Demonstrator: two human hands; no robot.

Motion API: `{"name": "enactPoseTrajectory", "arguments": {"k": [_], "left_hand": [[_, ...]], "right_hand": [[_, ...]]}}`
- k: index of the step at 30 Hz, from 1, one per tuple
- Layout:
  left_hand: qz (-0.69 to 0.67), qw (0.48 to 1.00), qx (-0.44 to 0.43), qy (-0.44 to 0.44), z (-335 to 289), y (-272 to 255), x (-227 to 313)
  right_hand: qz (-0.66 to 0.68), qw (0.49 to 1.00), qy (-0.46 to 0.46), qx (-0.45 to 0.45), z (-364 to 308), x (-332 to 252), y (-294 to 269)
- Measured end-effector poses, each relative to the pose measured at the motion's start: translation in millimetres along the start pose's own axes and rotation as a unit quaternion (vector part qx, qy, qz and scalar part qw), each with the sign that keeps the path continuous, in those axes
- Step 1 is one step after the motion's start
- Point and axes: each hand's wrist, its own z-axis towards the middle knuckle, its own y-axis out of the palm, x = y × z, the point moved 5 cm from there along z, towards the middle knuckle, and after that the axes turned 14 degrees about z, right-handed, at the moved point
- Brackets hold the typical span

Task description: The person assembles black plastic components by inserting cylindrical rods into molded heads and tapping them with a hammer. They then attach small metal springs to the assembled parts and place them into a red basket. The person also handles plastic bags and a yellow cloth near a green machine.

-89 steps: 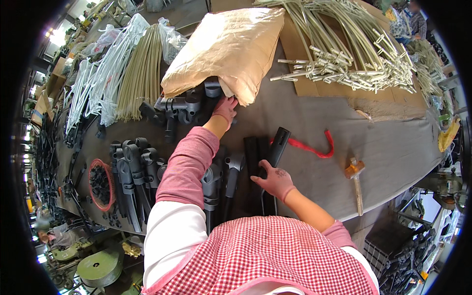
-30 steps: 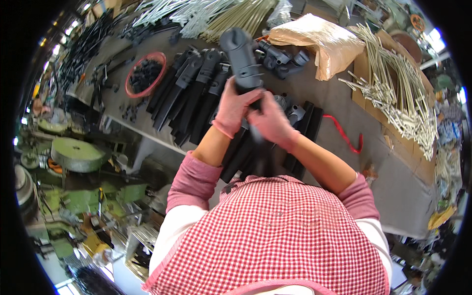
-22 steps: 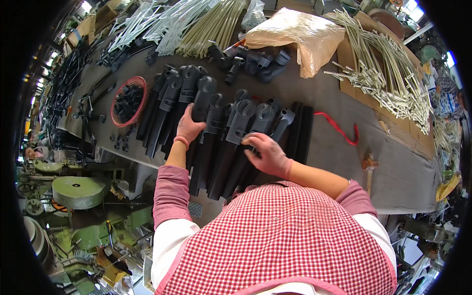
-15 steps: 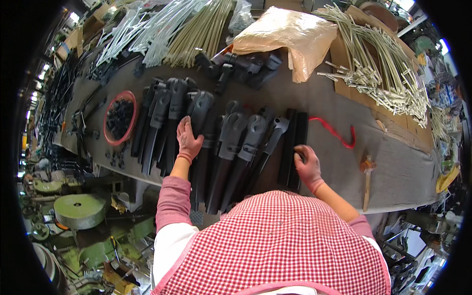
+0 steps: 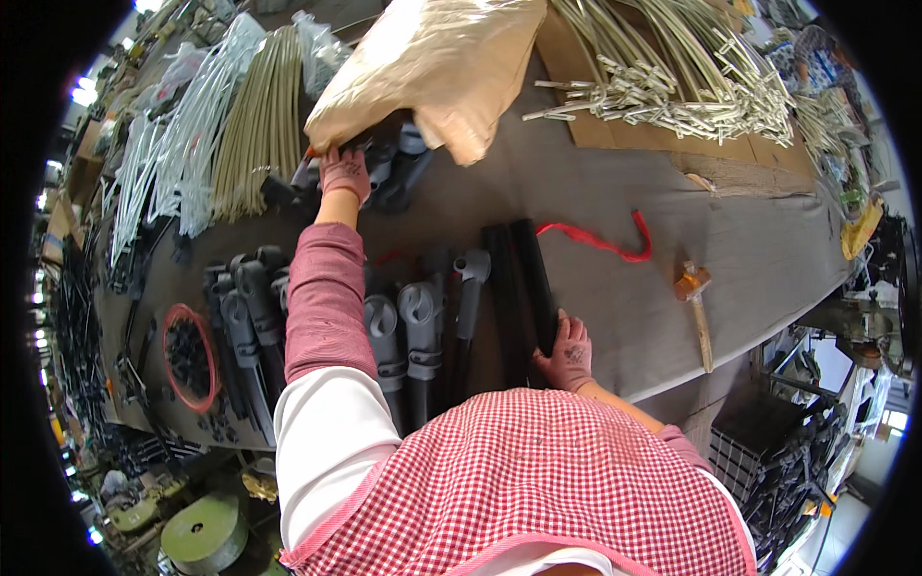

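My left hand (image 5: 344, 175), in a pink glove, reaches far across the table to a pile of dark plastic fittings (image 5: 408, 173). Its fingers bend down at the edge of a tan wrapped package (image 5: 432, 72), and what they grip is hidden. Near my apron, my right hand (image 5: 567, 357), gloved too, is closed about the near end of a black tube (image 5: 534, 274), thumb to its left and fingers to its right. A second black tube (image 5: 501, 278) lies alongside. Farther left are several black tubes with grey clamp-like heads (image 5: 419, 307), partly covered by my left arm.
A red-rimmed basket (image 5: 191, 357) of small black parts stands at left. A red strap (image 5: 595, 237) and a wooden-handled hammer (image 5: 698, 312) lie at right. Bundled pale rods (image 5: 257, 134) lie at the back left, more rods (image 5: 691, 96) on cardboard at the back right.
My left hand has left the grey-headed tubes and moved forward to the far fittings. The right hand has slid toward the tube's near end. The whole view has shifted.
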Motion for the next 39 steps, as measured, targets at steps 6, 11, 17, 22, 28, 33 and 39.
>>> {"name": "enactPoseTrajectory", "arguments": {"k": [6,11,17,22,28,33,39], "left_hand": [[-0.157,0.972,-0.171,-0.042,-23,-14,-8],[-0.937,0.314,-0.152,0.032,-115,-93,-25],[-0.990,0.027,-0.073,0.117,-210,-205,-17],[-0.982,0.179,0.011,0.060,-257,-230,-19],[-0.983,0.177,0.040,0.036,-274,-255,-15],[-0.986,0.070,0.143,0.049,-266,-307,-27],[-0.972,0.065,0.205,0.099,-270,-326,-58]], "right_hand": [[0.014,0.999,-0.027,-0.036,9,12,-44],[-0.177,0.953,-0.023,-0.244,6,46,-72],[-0.319,0.896,-0.231,-0.205,36,56,-82],[-0.186,0.874,-0.448,0.021,41,31,-130],[0.530,0.821,-0.197,-0.078,34,-47,-176],[0.568,0.769,-0.211,-0.205,-20,-139,-183],[0.700,0.585,-0.219,-0.347,-66,-196,-178]]}}
